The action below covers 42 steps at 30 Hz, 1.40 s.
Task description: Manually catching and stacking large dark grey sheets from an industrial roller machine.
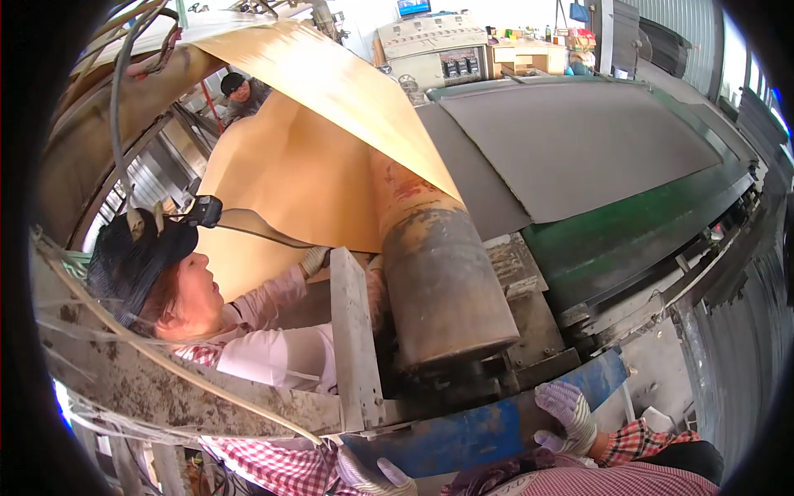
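Observation:
My right hand (569, 420), in a lilac-and-white striped work glove, rests against a worn blue metal guard (463, 440), thumb apart from the fingers. At the lower edge, my left hand (376, 478), gloved alike, is near the guard's left end with fingers apart; part of it is cut off. Neither hand visibly holds anything. Beyond the guard lies a big, stained metal roller (447, 285). A wide tan sheet (331, 83) comes down over its far part, and more tan sheet (281, 178) hangs to its left.
A co-worker in a dark cap (141, 269) reaches gloved hands toward the sheet beside the roller. Another person (242, 95) stands behind it. An upright metal post (354, 339) separates the co-worker from the roller. Grey sheets (579, 140) lie on a green machine bed (628, 231) at right.

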Each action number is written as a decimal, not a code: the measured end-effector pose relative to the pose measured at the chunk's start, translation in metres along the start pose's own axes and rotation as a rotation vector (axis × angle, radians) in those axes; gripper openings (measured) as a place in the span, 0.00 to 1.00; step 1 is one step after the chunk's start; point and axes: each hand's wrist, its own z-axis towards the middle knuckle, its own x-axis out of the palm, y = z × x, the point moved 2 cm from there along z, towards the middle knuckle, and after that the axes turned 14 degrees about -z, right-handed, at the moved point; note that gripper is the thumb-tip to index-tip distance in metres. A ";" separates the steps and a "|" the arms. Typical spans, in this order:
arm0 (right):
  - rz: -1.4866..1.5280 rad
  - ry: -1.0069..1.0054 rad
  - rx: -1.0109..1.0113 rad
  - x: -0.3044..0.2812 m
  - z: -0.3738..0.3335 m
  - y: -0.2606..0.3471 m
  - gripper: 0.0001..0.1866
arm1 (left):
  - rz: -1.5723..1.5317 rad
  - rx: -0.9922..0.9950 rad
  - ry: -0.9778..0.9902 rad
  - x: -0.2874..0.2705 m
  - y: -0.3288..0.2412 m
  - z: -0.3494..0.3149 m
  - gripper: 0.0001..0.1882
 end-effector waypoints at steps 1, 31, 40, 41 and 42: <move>0.012 -0.001 -0.004 0.000 0.001 -0.001 0.27 | -0.023 -0.010 -0.005 0.001 -0.001 0.000 0.25; 0.017 0.085 -0.022 -0.001 0.002 -0.003 0.26 | 0.099 0.009 0.019 -0.001 -0.001 -0.001 0.25; -0.024 0.085 -0.049 0.008 -0.005 0.000 0.24 | 0.108 -0.009 0.039 -0.006 0.016 -0.011 0.26; -0.049 0.058 -0.023 0.009 -0.009 -0.003 0.24 | 0.107 -0.006 0.045 0.000 0.021 -0.016 0.28; -0.063 0.076 -0.024 0.009 -0.012 -0.005 0.24 | 0.102 0.026 0.054 0.006 0.025 -0.019 0.28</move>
